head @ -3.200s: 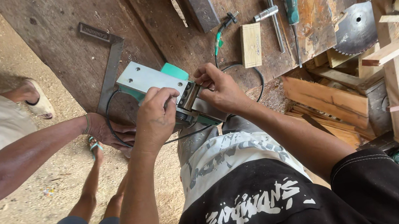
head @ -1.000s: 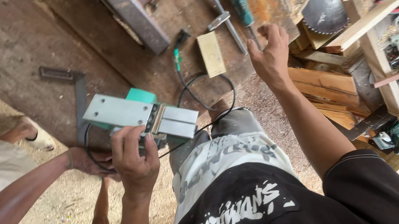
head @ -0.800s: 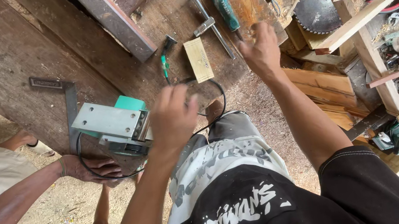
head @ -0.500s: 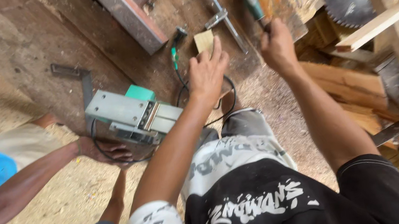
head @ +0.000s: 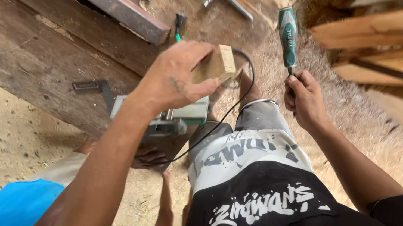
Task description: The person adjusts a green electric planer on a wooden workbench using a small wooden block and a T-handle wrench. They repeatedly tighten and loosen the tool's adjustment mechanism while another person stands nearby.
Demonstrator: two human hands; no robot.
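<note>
Over the sawdust-strewn wooden bench [head: 26, 61], our left hand [head: 173, 76] has now lifted one small wooden block [head: 215, 65], pinched above the power tool [head: 169, 118]. Our right hand [head: 305, 100] has picked up one green-handled chisel [head: 288, 37], gripping its shaft, handle pointing away.

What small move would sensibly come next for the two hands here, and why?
Probably bring both hands back down to the power tool. The left hand holds a small wooden block in the air, and the right hand grips a green-handled screwdriver by its shaft, handle pointing away. Neither touches the tool, which another person's hand steadies from below.
</note>
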